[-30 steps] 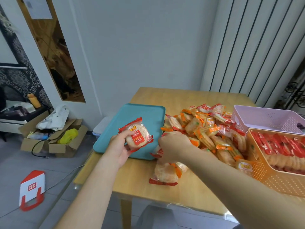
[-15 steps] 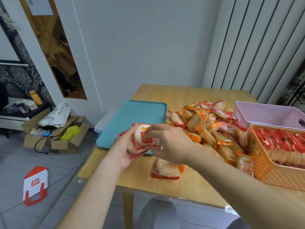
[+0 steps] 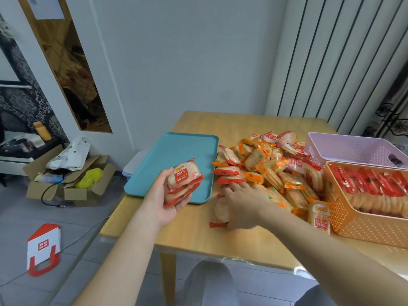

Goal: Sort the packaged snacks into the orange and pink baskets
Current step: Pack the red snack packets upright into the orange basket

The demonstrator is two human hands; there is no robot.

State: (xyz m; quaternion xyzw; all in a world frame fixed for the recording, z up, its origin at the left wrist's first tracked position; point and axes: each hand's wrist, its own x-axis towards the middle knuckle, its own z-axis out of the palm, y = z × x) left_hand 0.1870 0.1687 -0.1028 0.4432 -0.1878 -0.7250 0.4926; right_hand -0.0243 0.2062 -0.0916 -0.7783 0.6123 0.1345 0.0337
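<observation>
My left hand (image 3: 164,196) holds a small stack of red-wrapped rice cracker packets (image 3: 183,183) above the near edge of the teal tray (image 3: 174,151). My right hand (image 3: 240,206) reaches down onto another red-edged packet (image 3: 219,212) lying on the table, fingers curled over it. A big pile of red and orange packets (image 3: 267,164) covers the table's middle. The orange basket (image 3: 362,219) at the right holds rows of red packets. Behind it stands the pink basket (image 3: 353,149).
The wooden table (image 3: 198,233) has its near left corner below my left hand. One packet (image 3: 321,217) leans against the orange basket's front. On the floor at the left are a cardboard box (image 3: 66,184) and a red-and-white paper carton (image 3: 43,248).
My right hand left the stack in my left hand and dropped right and down onto the packet on the table. The left hand's stack now has one more packet on top.
</observation>
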